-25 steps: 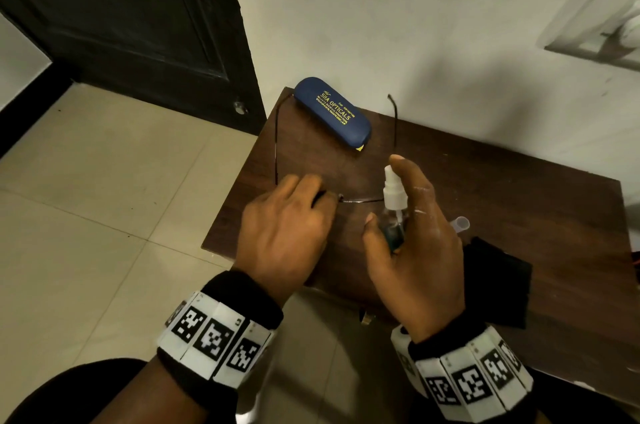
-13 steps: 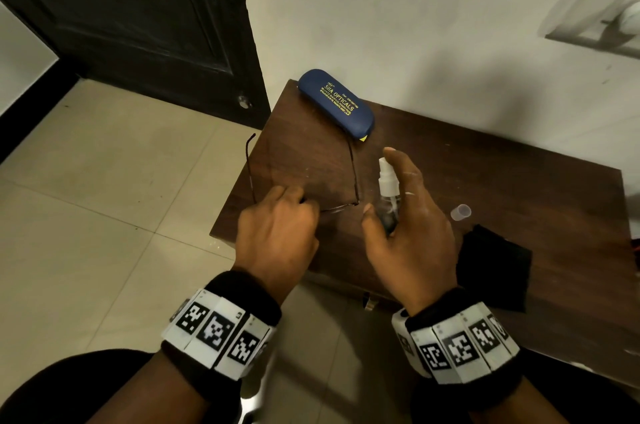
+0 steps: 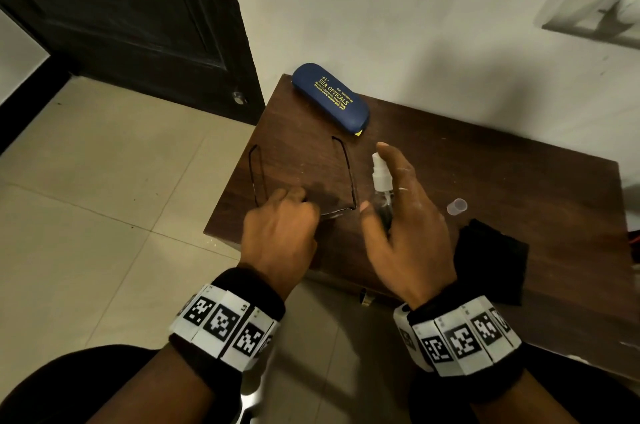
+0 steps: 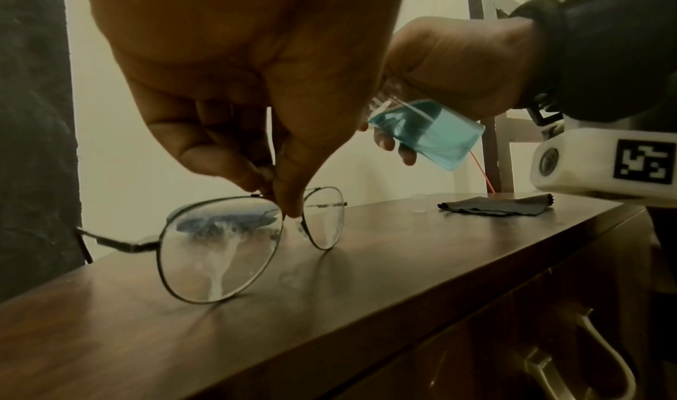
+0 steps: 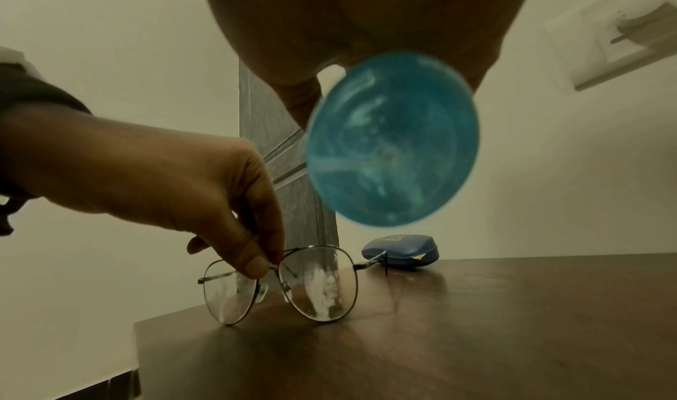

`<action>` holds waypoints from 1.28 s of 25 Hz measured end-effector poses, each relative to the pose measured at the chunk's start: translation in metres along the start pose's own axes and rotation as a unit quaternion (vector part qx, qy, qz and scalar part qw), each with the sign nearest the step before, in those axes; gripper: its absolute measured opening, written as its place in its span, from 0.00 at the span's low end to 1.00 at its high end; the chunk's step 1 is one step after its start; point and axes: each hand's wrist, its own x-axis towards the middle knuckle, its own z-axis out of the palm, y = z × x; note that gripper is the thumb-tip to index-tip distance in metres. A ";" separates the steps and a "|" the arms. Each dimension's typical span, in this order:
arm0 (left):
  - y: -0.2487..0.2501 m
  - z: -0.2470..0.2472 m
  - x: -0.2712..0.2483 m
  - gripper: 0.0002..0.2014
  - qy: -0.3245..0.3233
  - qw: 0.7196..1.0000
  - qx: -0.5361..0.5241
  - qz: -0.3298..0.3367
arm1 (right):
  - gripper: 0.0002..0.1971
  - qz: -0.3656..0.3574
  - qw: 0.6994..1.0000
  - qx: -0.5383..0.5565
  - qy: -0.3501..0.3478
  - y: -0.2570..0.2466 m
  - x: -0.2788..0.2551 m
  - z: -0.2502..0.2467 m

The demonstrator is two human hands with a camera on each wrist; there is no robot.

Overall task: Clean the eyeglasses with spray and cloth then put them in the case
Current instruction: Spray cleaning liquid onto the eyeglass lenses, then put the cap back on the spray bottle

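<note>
My left hand (image 3: 280, 226) pinches the bridge of the thin-framed eyeglasses (image 4: 219, 250), which stand upright with the lens rims on the dark wooden table (image 3: 485, 160) near its left front corner. Both lenses carry wet streaks (image 5: 322, 287). Their temples (image 3: 346, 167) point away from me. My right hand (image 3: 398, 215) grips a small clear spray bottle (image 4: 428, 134) of blue liquid just right of the glasses, its white nozzle (image 3: 381, 170) up and the index finger raised above it. The blue closed case (image 3: 329, 101) lies at the back left. The black cloth (image 3: 491, 260) lies to the right.
A small clear bottle cap (image 3: 456, 207) stands on the table beside the cloth. The table backs onto a pale wall (image 3: 415, 25), with a dark door (image 3: 121, 7) and tiled floor (image 3: 86, 198) to the left. A drawer handle (image 4: 593, 357) sits below the table's front edge.
The left hand has turned the eyeglasses and brought them down toward the table's left front corner, lens rims now on the wood. The right hand with the bottle stays beside them.
</note>
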 end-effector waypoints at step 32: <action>0.060 0.022 0.037 0.23 0.194 0.969 -0.079 0.133 | 0.15 0.287 0.943 -0.117 -0.125 0.126 0.020 -0.061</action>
